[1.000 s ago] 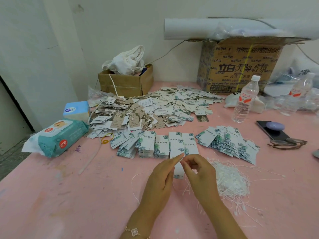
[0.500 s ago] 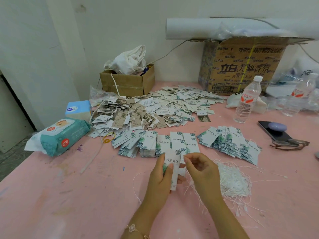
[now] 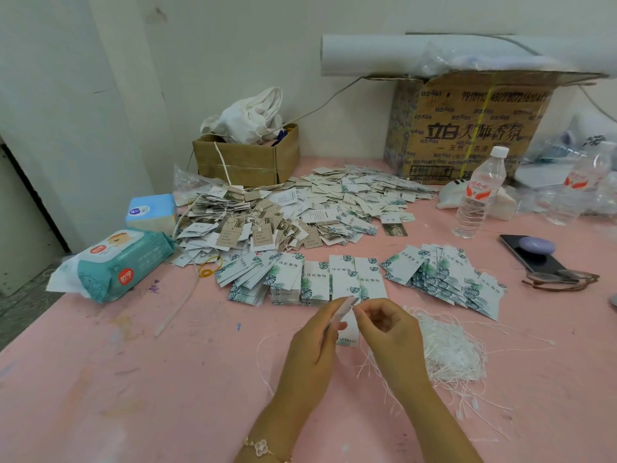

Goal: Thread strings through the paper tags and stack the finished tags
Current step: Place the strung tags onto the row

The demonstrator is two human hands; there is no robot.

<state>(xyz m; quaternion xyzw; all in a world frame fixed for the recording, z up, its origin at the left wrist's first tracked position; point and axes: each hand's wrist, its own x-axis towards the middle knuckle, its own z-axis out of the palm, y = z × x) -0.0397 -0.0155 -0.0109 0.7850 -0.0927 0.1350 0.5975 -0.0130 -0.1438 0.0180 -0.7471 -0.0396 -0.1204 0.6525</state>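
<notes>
A tag (image 3: 345, 309) is pinched edge-on by the left hand (image 3: 314, 345), thumb & fingers clamped on it, just above the tabletop (image 3: 133, 379) near the middle of the near edge. The right hand (image 3: 390, 332) is held just beside it, fingers curled, thumb & forefinger tips pressed together at the tag's top end; whether a string is caught btwn them can't be told. The string heap (image 3: 447, 352) is spread just right of the right hand. Beyond the hands, mid-tabletop, tag stacks (image 3: 310, 282) are lined up in a row, w/ fanned tags (image 3: 444, 279) toward the right edge. A loose tag pile (image 3: 334, 202) is heaped toward the far edge. A wipes pack (image 3: 117, 265) is set at the left edge.
</notes>
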